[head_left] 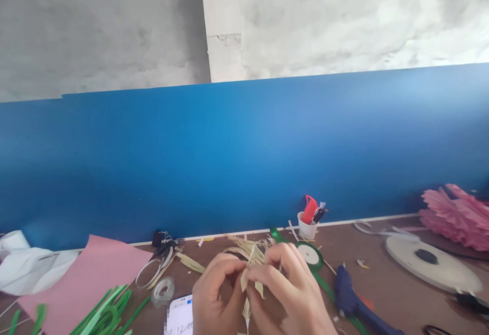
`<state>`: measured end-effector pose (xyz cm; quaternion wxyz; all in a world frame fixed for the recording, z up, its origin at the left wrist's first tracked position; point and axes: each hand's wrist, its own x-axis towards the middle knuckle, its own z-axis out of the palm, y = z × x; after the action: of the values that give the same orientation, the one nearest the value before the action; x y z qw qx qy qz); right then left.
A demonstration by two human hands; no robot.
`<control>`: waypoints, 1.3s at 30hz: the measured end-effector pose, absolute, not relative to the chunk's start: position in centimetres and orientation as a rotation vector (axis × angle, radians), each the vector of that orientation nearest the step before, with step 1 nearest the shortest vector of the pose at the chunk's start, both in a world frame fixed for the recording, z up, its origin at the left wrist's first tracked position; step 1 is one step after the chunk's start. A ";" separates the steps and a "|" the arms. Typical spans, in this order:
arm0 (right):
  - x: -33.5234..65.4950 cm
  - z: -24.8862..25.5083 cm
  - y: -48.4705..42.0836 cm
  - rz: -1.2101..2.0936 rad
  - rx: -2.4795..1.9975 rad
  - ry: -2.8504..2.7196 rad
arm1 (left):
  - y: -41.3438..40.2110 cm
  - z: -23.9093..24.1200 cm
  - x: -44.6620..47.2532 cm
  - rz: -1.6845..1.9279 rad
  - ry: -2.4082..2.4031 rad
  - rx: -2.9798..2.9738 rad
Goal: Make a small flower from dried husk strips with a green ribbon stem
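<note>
While left hand [218, 294] and right hand [294, 291] clamp fingers on pale strips [244, 280], a phone [181, 317] lies at eight o'clock.

pale, papery strips [244, 281] (pointy-tipped), upright between the hands [218, 291]

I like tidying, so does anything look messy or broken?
Pale, dry strips lie in a tangle beyond the left hand and right hand. The wall above the blue board has a rough mark that looks chipped.
</note>
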<state>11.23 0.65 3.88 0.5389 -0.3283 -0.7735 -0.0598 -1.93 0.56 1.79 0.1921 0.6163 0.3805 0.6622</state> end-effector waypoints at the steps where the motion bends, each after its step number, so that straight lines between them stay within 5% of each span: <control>1: 11.2 3.9 0.7 -0.166 -0.776 -1.836 | 0.5 1.8 -1.9 1.862 1.070 1.721; 9: 11.8 4.5 1.0 -0.206 -0.555 -1.820 | 0.3 2.2 -1.3 1.843 1.066 1.511; 17: 12.6 5.2 0.5 0.268 -0.621 -1.714 | 0.0 3.2 -1.1 1.872 1.109 1.319; 39: 11.5 3.5 1.7 0.076 -0.808 -1.774 | -0.1 2.7 -0.7 1.772 1.085 1.355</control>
<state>11.49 1.65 3.48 0.5610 -0.3428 -0.7528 0.0321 -0.71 -0.05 2.67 0.3243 0.5168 0.4137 0.6757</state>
